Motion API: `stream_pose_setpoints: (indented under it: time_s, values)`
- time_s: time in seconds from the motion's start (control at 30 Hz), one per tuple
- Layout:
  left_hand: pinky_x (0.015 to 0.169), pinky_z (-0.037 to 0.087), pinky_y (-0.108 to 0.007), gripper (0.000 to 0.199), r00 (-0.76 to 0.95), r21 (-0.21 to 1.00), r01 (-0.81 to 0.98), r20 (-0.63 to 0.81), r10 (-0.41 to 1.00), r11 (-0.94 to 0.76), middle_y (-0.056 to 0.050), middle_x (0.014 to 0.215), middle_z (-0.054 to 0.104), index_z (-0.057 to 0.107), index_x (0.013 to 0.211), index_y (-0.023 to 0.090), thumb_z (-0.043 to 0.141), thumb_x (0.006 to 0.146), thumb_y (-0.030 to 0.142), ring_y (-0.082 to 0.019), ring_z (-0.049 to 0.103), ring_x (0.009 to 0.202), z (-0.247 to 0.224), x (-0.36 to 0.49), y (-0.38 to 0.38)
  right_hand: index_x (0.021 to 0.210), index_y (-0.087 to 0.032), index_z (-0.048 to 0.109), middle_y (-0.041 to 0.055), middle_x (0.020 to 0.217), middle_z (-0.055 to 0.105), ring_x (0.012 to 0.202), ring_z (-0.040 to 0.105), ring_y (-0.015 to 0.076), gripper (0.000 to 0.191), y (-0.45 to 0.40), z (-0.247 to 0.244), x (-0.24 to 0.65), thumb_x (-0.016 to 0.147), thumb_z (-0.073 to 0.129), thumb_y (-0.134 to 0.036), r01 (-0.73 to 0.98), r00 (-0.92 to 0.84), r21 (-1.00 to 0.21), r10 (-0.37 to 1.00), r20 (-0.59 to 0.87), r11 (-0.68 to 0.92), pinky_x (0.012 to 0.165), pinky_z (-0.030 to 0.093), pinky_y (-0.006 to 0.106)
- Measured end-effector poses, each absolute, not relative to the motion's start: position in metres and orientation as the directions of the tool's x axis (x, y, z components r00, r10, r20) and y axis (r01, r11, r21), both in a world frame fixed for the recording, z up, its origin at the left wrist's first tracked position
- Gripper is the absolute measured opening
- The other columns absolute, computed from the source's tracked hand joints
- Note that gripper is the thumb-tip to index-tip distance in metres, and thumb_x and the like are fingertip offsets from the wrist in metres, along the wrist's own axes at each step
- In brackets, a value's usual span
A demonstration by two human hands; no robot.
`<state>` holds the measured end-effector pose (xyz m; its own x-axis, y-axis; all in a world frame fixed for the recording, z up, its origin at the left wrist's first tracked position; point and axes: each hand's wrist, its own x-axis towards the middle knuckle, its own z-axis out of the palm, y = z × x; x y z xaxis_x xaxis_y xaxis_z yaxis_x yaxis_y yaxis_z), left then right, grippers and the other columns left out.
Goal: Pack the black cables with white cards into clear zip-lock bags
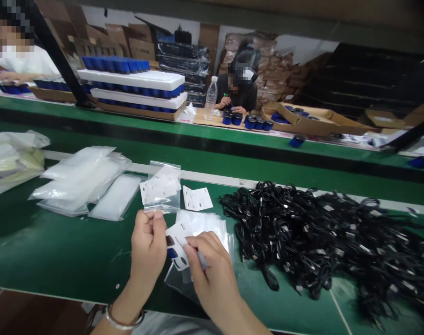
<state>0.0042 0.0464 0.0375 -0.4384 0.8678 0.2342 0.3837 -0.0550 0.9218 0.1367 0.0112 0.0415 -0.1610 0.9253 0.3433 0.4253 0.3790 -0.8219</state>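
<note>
My left hand (148,246) pinches the lower edge of a clear zip bag (161,188) held upright, with white punched cards (159,186) inside it. My right hand (207,270) grips a white printed card (177,246) showing a blue and black product, and a thin bluish strip shows between its fingers. Under both hands lies a stack of clear plastic bags (201,228). A loose white punched card (197,198) rests just beyond them. To the right sprawls a large tangled heap of black cables (320,237).
Stacks of clear bags (81,179) lie on the green workbench (58,251) to my left, with a fuller white bag (13,160) beyond. Past a second green bench, a seated co-worker (238,88) handles blue-capped round containers (237,119). White foam trays (128,79) hold more.
</note>
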Motion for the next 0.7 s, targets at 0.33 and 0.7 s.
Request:
stream_pose_setpoints:
  time_s: [0.33,0.7]
  values:
    - [0.057,0.041,-0.024,0.013,-0.505,0.892,0.450,0.290,0.813,-0.038,0.003,0.066,0.049,0.045,0.080,0.021,0.042,0.088,0.031,-0.014,0.052,0.063,0.041,0.017,0.049,0.087,-0.019,0.056,0.0004,0.069,0.063,0.059,0.060,0.0150,0.028,0.002,0.025,0.121,0.066,0.071,-0.026,-0.291,-0.111,-0.928,0.971,-0.211,-0.234,0.055,0.051,0.026]
    - [0.045,0.039,-0.020,0.016,-0.343,0.837,0.546,0.267,0.900,-0.040,0.008,0.047,0.048,0.045,0.069,0.023,0.045,0.083,0.030,-0.011,0.048,0.043,0.040,0.018,0.048,0.075,-0.016,0.068,0.0027,0.059,0.060,0.053,0.057,0.0151,0.015,0.013,0.024,0.149,0.081,0.055,-0.019,0.196,-0.045,-0.949,0.969,0.243,0.247,0.048,0.044,0.025]
